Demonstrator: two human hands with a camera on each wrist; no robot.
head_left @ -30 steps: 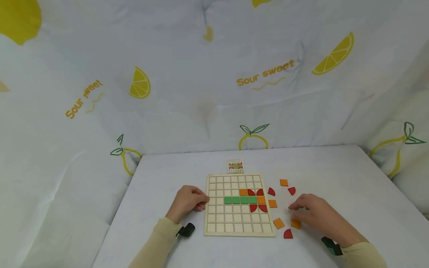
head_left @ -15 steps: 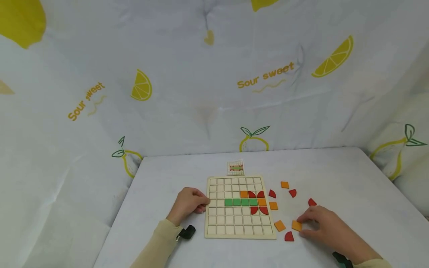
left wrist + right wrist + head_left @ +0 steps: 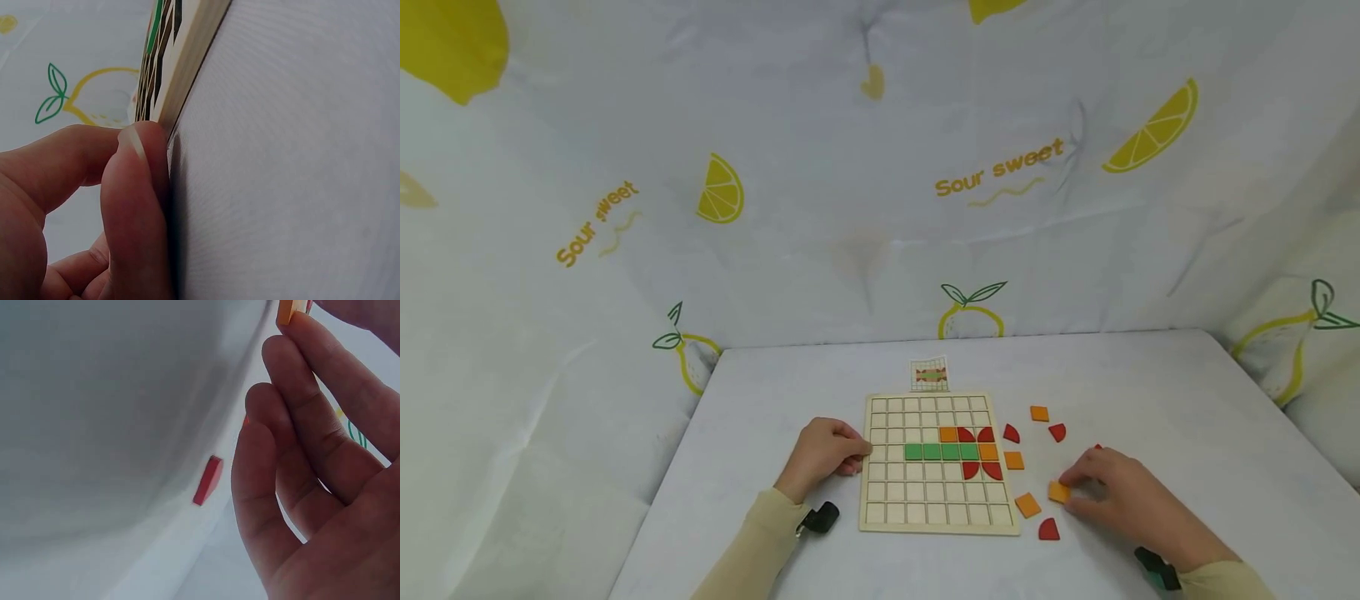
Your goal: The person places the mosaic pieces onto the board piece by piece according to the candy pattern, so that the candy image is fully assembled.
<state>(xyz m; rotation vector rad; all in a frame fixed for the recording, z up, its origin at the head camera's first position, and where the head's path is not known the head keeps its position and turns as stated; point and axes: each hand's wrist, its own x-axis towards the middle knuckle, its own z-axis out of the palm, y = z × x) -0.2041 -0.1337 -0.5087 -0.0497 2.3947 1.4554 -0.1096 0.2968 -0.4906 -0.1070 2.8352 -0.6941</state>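
A pale wooden grid board [image 3: 895, 517] lies flat on the white table. Set in its cells are a row of green squares [image 3: 932, 452], two orange squares and several red quarter-circles. At the board's left edge, my left hand [image 3: 823, 450] pinches the rim between thumb and index finger; the left wrist view shows these fingertips against the board's side [image 3: 187, 69]. Right of the board, my right hand [image 3: 1120, 496] pinches an orange square tile [image 3: 1058, 492] between thumb and index finger. That tile [image 3: 286, 311] shows at the top of the right wrist view, the other fingers loosely bent.
Loose orange squares [image 3: 1027, 505] and red quarter-circles [image 3: 1048, 529] lie between the board and my right hand. A red piece [image 3: 1098, 447] is mostly hidden behind that hand. A small pattern card [image 3: 930, 375] stands behind the board. A lemon-print cloth [image 3: 820, 208] hangs at the back.
My right hand first moved right and toward me to the orange tile and took it between thumb and finger. Tile and hand have since shifted slightly left. My left hand stays at the board's edge.
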